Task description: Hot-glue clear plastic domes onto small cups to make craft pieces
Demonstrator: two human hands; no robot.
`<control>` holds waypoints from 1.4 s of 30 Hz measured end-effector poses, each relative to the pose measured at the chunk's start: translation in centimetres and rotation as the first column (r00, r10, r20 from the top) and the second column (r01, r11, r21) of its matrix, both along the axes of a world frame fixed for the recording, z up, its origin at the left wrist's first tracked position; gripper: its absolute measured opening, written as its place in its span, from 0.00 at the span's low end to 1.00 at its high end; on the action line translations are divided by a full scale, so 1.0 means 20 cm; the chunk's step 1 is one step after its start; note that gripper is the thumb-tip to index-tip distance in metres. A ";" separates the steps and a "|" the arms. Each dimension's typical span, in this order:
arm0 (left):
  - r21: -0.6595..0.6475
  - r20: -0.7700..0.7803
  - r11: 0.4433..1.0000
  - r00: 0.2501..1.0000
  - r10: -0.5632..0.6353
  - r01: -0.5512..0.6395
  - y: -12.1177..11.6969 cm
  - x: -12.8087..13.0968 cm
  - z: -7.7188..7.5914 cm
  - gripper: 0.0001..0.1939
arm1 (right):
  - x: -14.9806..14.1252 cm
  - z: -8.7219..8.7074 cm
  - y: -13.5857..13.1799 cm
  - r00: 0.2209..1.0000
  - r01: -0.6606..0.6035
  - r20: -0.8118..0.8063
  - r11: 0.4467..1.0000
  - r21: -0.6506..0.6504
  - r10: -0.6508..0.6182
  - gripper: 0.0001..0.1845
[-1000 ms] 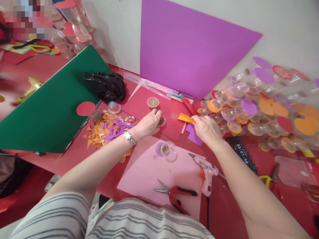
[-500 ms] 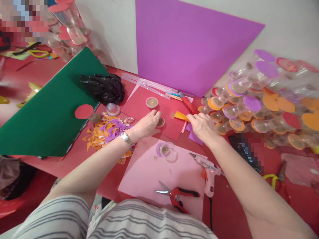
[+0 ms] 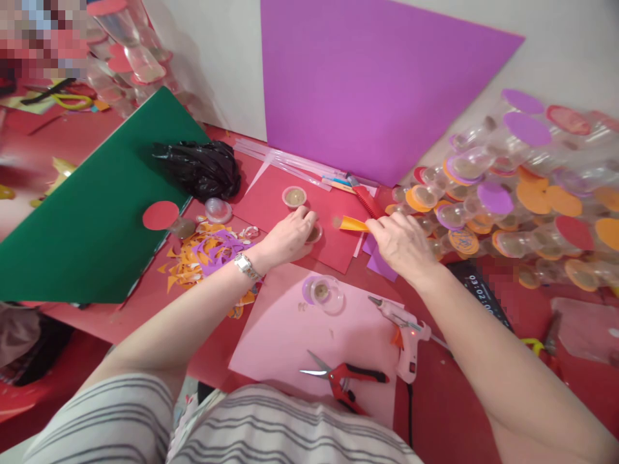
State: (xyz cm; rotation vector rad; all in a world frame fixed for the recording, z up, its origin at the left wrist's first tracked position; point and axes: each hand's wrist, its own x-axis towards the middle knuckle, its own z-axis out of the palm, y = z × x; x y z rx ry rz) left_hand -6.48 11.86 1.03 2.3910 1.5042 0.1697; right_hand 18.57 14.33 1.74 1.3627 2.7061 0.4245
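My left hand (image 3: 290, 237), wearing a watch, is closed at the rim of a small clear cup (image 3: 315, 233) with brownish contents. Its fingers partly hide that cup. Behind it stands a second small cup (image 3: 294, 197) with a similar brownish fill. Both are on a red sheet (image 3: 333, 248). In my right hand (image 3: 402, 243) is a folded piece of orange paper (image 3: 354, 223), pinched at one end and pointing left toward the cups. Nearer to me, a clear plastic cup (image 3: 329, 295) with a purple disc beside it sits on a pink sheet (image 3: 285, 335).
A glue gun (image 3: 406, 335) and red-handled shears (image 3: 341, 378) lie in front. Orange and purple scraps (image 3: 213, 251) and a black plastic bag (image 3: 203, 169) are at left, beside a green board (image 3: 97, 219). Stacked clear cups with coloured discs (image 3: 493, 200) crowd the right.
My right hand and the orange paper have shifted very slightly to the right. My left hand stays at the same cup. The view has moved a little.
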 end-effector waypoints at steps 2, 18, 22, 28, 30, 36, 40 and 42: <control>0.037 0.004 0.999 1.000 0.003 -0.003 0.03 0.02 0.04 0.18 | 0.00 0.00 0.00 1.000 0.023 0.014 1.000 0.005 -0.023 0.18; 0.123 -0.217 0.992 0.974 0.064 -0.037 0.41 0.21 0.03 0.15 | 0.05 -0.05 -0.02 0.999 0.026 -0.029 1.000 0.000 -0.026 0.21; 0.248 -0.127 0.968 0.990 0.066 -0.033 0.34 0.20 0.08 0.17 | 0.06 -0.06 -0.03 0.997 -0.007 -0.071 1.000 0.004 0.008 0.24; 0.129 0.079 0.990 0.995 -0.062 0.052 0.13 0.10 0.05 0.15 | 0.05 -0.07 -0.05 0.998 -0.037 -0.051 0.996 -0.082 0.033 0.23; 0.023 0.060 0.996 0.994 -0.090 0.089 0.09 0.07 0.01 0.15 | 0.03 -0.06 -0.05 0.999 -0.031 -0.041 0.992 -0.118 0.027 0.22; -0.111 0.005 0.984 0.990 -0.139 0.139 0.11 0.07 -0.03 0.13 | -0.02 -0.02 -0.03 1.000 0.000 0.017 0.988 -0.157 0.003 0.21; -0.155 0.004 0.974 0.986 -0.164 0.162 0.14 0.09 -0.04 0.13 | -0.05 0.00 -0.02 0.999 0.016 0.050 0.981 -0.193 -0.007 0.21; -0.165 0.009 0.971 0.984 -0.176 0.175 0.14 0.10 -0.04 0.13 | -0.06 0.00 -0.01 0.998 0.023 0.060 0.977 -0.211 -0.011 0.22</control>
